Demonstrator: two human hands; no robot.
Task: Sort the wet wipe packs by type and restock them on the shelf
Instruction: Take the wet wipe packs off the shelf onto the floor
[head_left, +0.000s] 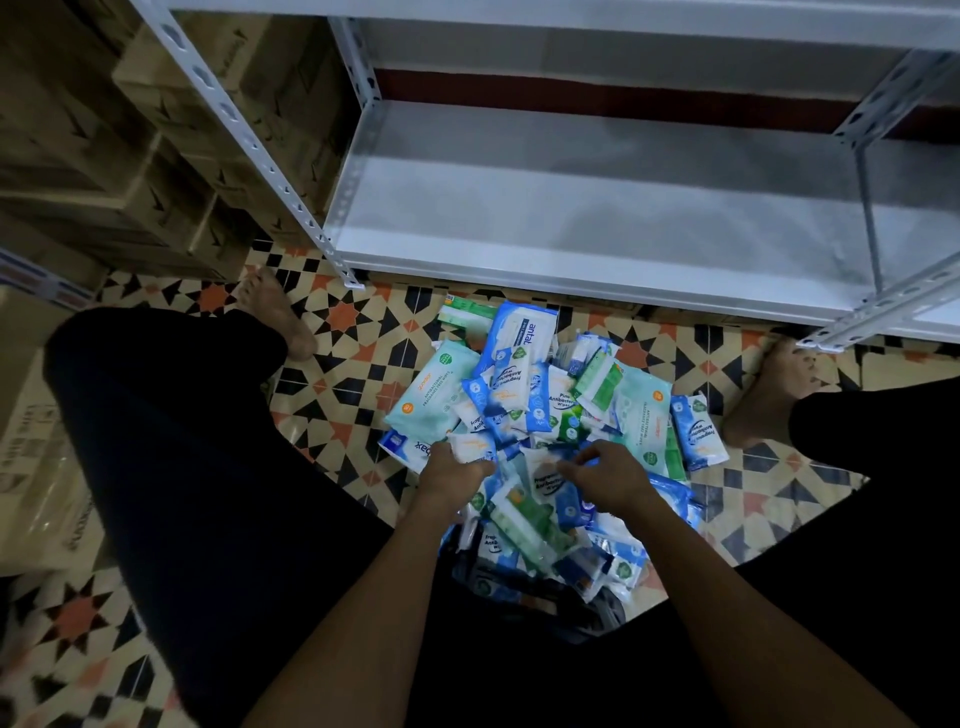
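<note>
A heap of several wet wipe packs (540, 405), blue-and-white, mint and green, lies on the patterned floor between my legs. My left hand (452, 470) grips a small white-and-blue pack (475, 447) at the heap's near left. My right hand (608, 475) hovers with curled fingers over the middle of the heap, its fingertips touching a white pack (543, 480); whether it holds that pack I cannot tell. A white metal shelf (597, 218) stands just beyond the heap, its bottom board bare.
Stacked cardboard boxes (156, 145) fill the left side beside the shelf's upright (249, 150). Another carton (36, 441) sits by my left knee. My bare feet (275, 312) rest on the tiled floor (353, 332) either side of the heap. A dark bag (524, 587) lies under the near packs.
</note>
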